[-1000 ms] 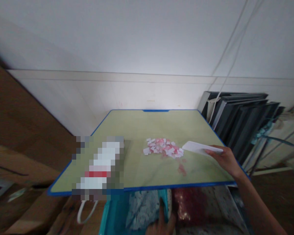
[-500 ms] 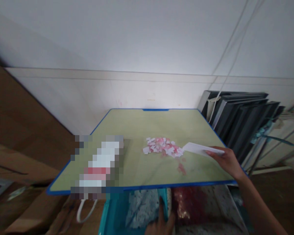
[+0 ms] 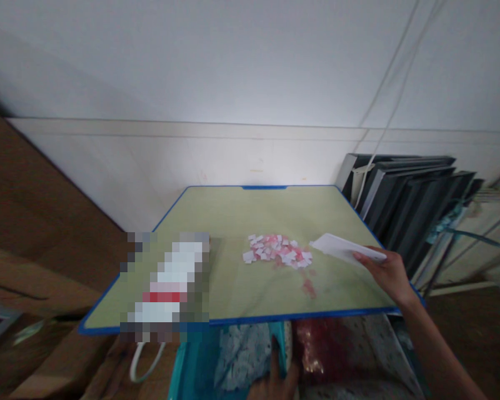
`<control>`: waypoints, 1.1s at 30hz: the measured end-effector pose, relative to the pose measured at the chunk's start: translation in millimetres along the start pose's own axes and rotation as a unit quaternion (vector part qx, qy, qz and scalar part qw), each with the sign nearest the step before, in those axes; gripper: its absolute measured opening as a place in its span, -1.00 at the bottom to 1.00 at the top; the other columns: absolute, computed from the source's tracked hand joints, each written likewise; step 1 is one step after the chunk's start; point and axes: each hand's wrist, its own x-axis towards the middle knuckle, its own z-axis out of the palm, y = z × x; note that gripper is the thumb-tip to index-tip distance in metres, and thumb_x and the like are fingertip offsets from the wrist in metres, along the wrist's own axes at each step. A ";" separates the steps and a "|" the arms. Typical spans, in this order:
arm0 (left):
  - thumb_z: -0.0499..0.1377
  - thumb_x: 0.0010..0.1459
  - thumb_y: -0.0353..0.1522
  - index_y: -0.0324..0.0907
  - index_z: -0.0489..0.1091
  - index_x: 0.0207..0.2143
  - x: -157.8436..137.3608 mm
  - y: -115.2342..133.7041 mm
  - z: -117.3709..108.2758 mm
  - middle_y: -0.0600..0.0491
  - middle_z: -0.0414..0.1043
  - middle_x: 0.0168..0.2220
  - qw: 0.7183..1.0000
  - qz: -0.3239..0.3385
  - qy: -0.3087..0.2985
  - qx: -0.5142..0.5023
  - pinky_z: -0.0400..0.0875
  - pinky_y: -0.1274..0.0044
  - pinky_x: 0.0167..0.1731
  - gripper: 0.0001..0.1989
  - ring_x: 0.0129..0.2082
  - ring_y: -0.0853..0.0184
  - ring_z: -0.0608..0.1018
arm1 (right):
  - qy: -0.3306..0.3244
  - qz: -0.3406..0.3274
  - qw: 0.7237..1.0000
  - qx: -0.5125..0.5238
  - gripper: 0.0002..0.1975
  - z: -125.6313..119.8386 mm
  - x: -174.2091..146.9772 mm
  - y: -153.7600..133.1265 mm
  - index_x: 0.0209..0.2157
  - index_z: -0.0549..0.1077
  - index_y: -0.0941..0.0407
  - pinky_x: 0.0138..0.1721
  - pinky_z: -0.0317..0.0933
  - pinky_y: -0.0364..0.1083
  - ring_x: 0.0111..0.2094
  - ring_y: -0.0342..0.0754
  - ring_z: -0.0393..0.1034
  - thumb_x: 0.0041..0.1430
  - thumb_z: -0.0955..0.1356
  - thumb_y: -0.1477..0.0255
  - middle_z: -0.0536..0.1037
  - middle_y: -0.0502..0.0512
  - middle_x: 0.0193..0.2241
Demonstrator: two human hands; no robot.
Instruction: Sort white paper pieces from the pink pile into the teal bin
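My right hand (image 3: 385, 273) is closed on the near end of a flat white card-like piece (image 3: 337, 247) above the board's right half. Its far tip is just right of a loose pile of small white and pink paper pieces (image 3: 277, 250). Below the board's front edge, my left hand (image 3: 275, 383) is partly cut off by the picture's bottom. Its fingers are apart, with one stretched along the rim of a teal tray (image 3: 187, 361). Whitish, crumpled material (image 3: 244, 353) lies in that tray.
The pale yellow board (image 3: 233, 211) has a blue edge and a pinkish stain (image 3: 309, 287). A pixelated white object (image 3: 173, 278) is on its left. Dark flat panels (image 3: 412, 205) lean at right. A container of dark red material (image 3: 329, 350) sits below the board.
My right hand has drawn the white card-like piece slightly right, away from the paper pile, and its flat face shows more. My left hand has hardly moved.
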 end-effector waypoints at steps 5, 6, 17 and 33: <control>0.03 0.03 -0.43 0.23 -0.13 0.09 -1.8 1.7 -5.0 -0.20 -0.12 0.15 1.000 -0.001 -0.001 0.013 0.44 0.35 -0.54 -0.38 -0.48 0.19 0.52 | -0.051 -0.015 0.999 0.002 -0.66 0.3 -0.2 0.0 -0.43 0.50 0.24 -0.63 0.12 -0.17 -0.61 -0.11 0.27 0.01 0.27 0.24 0.48 0.07 -0.61; 0.02 0.04 -0.42 0.23 -0.14 0.09 -2.3 1.9 -5.8 -0.21 -0.11 0.15 1.000 0.001 0.000 0.015 0.44 0.35 -0.54 -0.38 -0.48 0.19 0.52 | -0.043 -0.013 0.999 0.001 -0.66 -0.2 -0.4 1.0 -0.43 0.50 0.24 -0.63 0.12 -0.17 -0.62 -0.11 0.27 0.01 0.27 0.23 0.48 0.07 -0.61; -0.05 0.07 -0.42 0.16 0.02 0.07 -2.2 1.0 -2.7 -0.22 -0.11 0.15 1.000 0.000 -0.013 0.010 0.44 0.35 -0.51 -0.50 -0.44 0.19 0.52 | -0.054 -0.009 0.999 -0.004 -0.65 -8.4 -2.8 1.7 -0.44 0.52 0.22 -0.62 0.17 -0.17 -0.60 -0.09 0.32 -0.02 0.28 0.22 0.50 0.06 -0.60; 0.03 0.02 -0.45 0.18 0.02 0.06 -6.8 3.8 -14.5 -0.19 -0.07 0.15 1.000 -0.001 0.007 0.018 0.45 0.37 -0.52 -0.44 -0.49 0.21 0.52 | 0.026 0.071 0.997 -0.006 -0.59 -27.7 -7.5 15.1 -0.39 0.51 0.25 -0.58 0.22 -0.12 -0.55 -0.02 0.36 -0.09 0.32 0.16 0.53 0.15 -0.53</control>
